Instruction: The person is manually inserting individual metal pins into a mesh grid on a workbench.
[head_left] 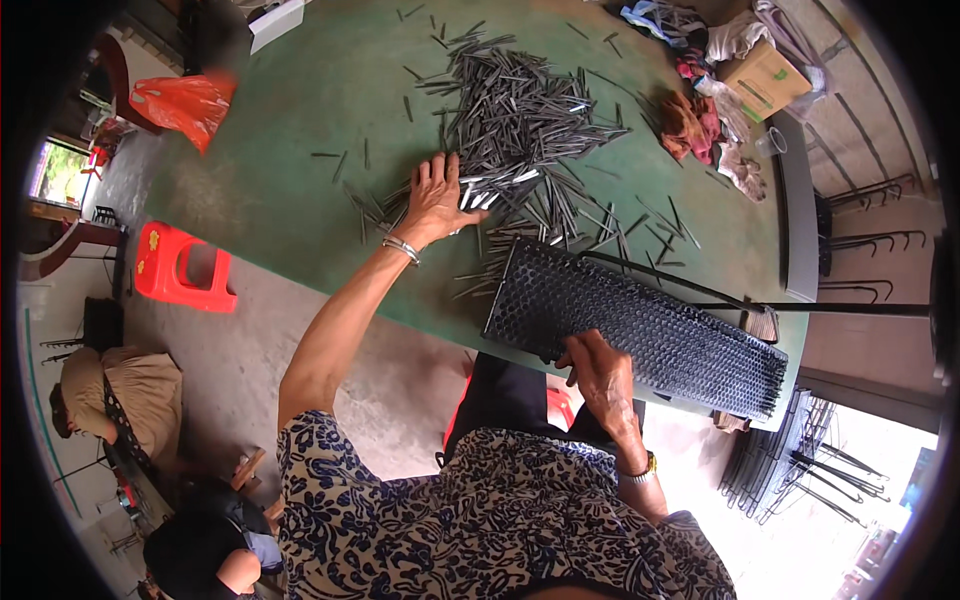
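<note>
A large heap of thin dark sticks (525,105) lies on the green table (290,150), with some pale ends showing near my fingers. My left hand (437,203) rests at the heap's near left side, fingers and thumb apart, touching the sticks. Closer to me, a long black tray (650,330) with a honeycomb of round holes lies slanted along the table's near edge. At its near side is my right hand (600,378), thumb and fingers pinched together by the tray's edge. Whatever is in that pinch, if anything, is too small to make out.
A thin dark metal bar (690,288) runs behind the tray. Crumpled cloths (690,125), a cardboard box (765,80) and a clear cup (771,142) are at the far right. Left of the table are a red stool (155,265) and a red plastic bag (185,105). Other people sit lower left.
</note>
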